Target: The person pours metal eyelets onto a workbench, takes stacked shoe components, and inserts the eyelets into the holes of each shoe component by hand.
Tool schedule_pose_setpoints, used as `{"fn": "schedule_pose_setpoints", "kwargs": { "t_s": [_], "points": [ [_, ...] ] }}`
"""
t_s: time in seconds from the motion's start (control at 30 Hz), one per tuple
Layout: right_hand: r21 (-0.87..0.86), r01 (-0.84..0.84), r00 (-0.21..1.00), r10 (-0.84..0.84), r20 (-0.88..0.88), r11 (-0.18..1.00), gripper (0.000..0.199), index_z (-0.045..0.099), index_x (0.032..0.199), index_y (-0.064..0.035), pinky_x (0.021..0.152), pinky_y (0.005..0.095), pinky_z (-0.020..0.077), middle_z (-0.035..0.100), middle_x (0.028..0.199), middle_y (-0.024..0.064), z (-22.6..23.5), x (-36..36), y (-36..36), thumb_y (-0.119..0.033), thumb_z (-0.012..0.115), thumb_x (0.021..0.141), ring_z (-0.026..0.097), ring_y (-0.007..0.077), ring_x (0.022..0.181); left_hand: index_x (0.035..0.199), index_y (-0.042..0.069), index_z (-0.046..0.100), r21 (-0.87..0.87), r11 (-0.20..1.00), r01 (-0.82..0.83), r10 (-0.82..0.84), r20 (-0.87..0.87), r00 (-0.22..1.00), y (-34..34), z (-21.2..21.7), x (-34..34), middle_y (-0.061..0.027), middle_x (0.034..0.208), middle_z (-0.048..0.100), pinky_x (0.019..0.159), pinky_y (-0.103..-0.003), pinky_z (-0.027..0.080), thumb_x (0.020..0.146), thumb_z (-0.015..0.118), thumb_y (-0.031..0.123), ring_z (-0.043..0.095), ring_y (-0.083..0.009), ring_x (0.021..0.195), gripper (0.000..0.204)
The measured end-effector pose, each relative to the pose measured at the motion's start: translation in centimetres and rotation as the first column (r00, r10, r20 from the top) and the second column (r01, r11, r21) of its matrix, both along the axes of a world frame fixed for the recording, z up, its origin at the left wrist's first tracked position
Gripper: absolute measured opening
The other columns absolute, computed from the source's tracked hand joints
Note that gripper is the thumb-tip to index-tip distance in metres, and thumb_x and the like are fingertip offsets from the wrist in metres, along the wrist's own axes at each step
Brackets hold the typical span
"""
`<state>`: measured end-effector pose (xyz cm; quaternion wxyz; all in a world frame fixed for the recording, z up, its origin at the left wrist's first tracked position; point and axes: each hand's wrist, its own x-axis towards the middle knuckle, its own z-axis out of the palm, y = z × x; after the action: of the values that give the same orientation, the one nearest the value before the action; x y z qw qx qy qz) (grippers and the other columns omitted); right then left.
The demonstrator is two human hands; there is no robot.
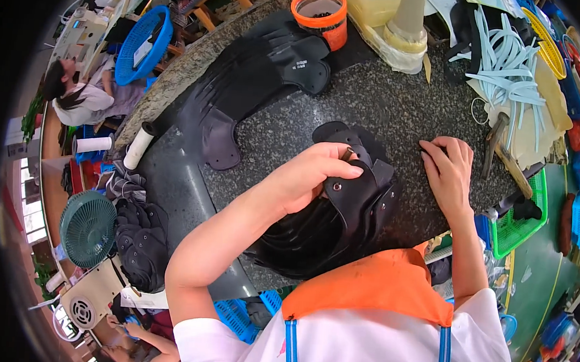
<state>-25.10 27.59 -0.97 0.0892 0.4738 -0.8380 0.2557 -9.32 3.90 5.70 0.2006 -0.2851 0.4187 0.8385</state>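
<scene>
My left hand (320, 173) is closed, thumb and forefinger pinched together, at the top of a stack of black leather-like shoe pieces (362, 192) with metal eyelets. A small dark tip shows between thumb and finger; what it belongs to is hard to tell. The stack fans out toward my body, close to the near edge of the speckled stone tabletop (374, 100). To the right of the stack, my right hand (447, 167) rests on the stone with bent fingers, thumb apart, and nothing visible in it. Farther left lies a long overlapping row of similar black pieces (259, 79).
An orange tub (321, 17) stands at the far edge beside a thread cone (407, 29). A hammer (513, 165) and pale blue strips (506, 61) lie at right, above a green basket (523, 218). Left are a thread spool (138, 146), a fan (88, 228) and a seated person (86, 99).
</scene>
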Motion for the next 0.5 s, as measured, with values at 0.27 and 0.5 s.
{"fn": "schedule_pose_setpoints", "kwargs": {
  "t_s": [0.27, 0.5],
  "points": [
    [-0.012, 0.024, 1.000, -0.024, -0.006, 1.000, 0.020, 0.072, 0.100, -0.0086, 0.092, 0.0415, 0.0407, 0.058, 0.099, 0.0041, -0.3, 0.1, 0.3, -0.009, 0.072, 0.080, 0.056, 0.0257, 0.100, 0.094, 0.007, 0.063, -0.384, 0.917, 0.107, -0.188, -0.182, 0.965, 1.3, 0.2, 0.3, 0.0012, 0.084, 0.065, 0.069, -0.026, 0.046, 0.087, 0.069, 0.008, 0.061, -0.0104, 0.074, 0.009],
    [-0.033, -0.024, 0.998, 0.022, -0.064, 0.999, 0.021, 0.071, 0.098, -0.0104, 0.092, 0.0417, 0.0407, 0.058, 0.094, 0.0027, -0.6, -0.1, 0.1, -0.010, 0.074, 0.077, 0.055, 0.0246, 0.097, 0.105, 0.004, 0.066, -0.993, 0.032, -0.112, -0.603, -0.109, 0.791, 3.6, -1.5, 1.4, -0.0115, 0.091, 0.066, 0.068, -0.041, 0.052, 0.083, 0.073, 0.017, 0.066, -0.0313, 0.078, 0.026]
  ]
}}
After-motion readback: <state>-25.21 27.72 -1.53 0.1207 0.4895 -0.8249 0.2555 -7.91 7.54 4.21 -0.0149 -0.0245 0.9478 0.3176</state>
